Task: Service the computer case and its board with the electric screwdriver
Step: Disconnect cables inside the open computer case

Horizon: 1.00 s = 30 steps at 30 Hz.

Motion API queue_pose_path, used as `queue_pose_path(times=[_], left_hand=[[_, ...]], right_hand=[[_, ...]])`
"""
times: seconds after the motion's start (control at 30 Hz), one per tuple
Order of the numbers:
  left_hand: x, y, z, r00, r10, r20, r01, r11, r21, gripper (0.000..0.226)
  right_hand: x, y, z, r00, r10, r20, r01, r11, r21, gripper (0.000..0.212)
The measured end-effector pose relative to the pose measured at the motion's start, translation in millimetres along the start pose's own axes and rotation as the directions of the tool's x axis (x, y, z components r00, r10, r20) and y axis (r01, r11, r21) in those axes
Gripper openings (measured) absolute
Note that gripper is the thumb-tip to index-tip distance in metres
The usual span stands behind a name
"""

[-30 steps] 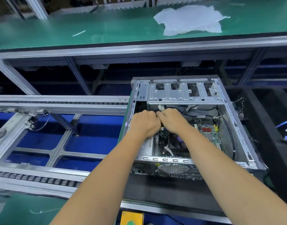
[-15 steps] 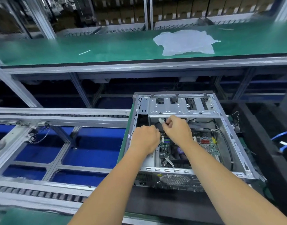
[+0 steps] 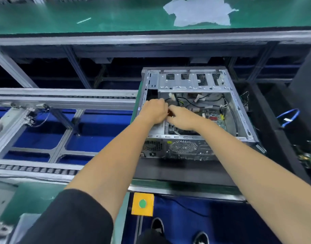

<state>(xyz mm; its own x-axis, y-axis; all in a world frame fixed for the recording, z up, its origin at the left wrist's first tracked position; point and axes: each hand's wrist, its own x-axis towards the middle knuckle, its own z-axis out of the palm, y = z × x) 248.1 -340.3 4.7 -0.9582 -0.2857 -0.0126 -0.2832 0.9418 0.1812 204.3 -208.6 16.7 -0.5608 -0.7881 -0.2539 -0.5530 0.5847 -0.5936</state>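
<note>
The case [image 3: 198,113] lies open-side up on the dark surface [image 3: 186,171], its fan-grille panel toward the person, and everything else is placed from it. The board [image 3: 214,118] lies flat on the case floor, toward its right side, with loose cables [image 3: 195,101] strung above it near the drive bracket at the far end. Both hands reach into the case's left half: the left hand [image 3: 153,111] has its fingers curled down at the left wall, though what it grips is hidden, and the right hand [image 3: 182,118], just beside it, seems to pinch a small brownish piece [image 3: 170,113] between them. No screwdriver is in view. The case looks like stiff, fairly heavy sheet steel with sharp edges, best held by its rim rails; the board is probably thin and fragile, to be taken by its edges; the cables are soft and best pulled by their plugs.
</note>
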Motion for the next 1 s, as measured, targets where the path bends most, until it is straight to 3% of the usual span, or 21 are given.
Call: queue_pose_path(times=[0.13, 0.2, 0.27, 0.33, 0.47, 0.7, 1.0], left_hand=[[1, -3, -3, 0.996, -0.021, 0.089, 0.024, 0.999, -0.027, 0.042], [4, -3, -8, 0.986, -0.026, 0.167, 0.027, 1.000, -0.004, 0.049], [6, -2, -14, 0.976, -0.023, 0.218, 0.016, 0.999, 0.034, 0.050], [8, 0, -18, 0.969, -0.011, 0.247, -0.009, 0.997, 0.077, 0.041], [18, 4, -21, 0.926, -0.033, 0.375, 0.029, 0.999, 0.017, 0.026], [29, 2, -21, 0.905, -0.046, 0.424, 0.081, 0.995, -0.065, 0.030], [25, 7, -22, 0.910, -0.028, 0.414, 0.038, 0.999, -0.015, 0.033]], right_hand=[[-19, 6, -1, 0.980, -0.025, 0.198, -0.002, 0.990, 0.138, 0.072], [-28, 11, 3, 0.954, -0.063, 0.292, 0.036, 0.995, 0.098, 0.102], [-32, 15, 8, 0.949, -0.030, 0.314, 0.041, 0.999, -0.028, 0.116], [-31, 15, 12, 0.959, -0.007, 0.284, 0.053, 0.987, -0.153, 0.115], [-30, 12, 14, 0.974, -0.022, 0.227, 0.067, 0.979, -0.191, 0.112], [-30, 12, 15, 0.984, -0.075, 0.163, 0.116, 0.960, -0.255, 0.107], [-38, 8, 15, 0.992, -0.057, 0.108, 0.090, 0.940, -0.328, 0.108]])
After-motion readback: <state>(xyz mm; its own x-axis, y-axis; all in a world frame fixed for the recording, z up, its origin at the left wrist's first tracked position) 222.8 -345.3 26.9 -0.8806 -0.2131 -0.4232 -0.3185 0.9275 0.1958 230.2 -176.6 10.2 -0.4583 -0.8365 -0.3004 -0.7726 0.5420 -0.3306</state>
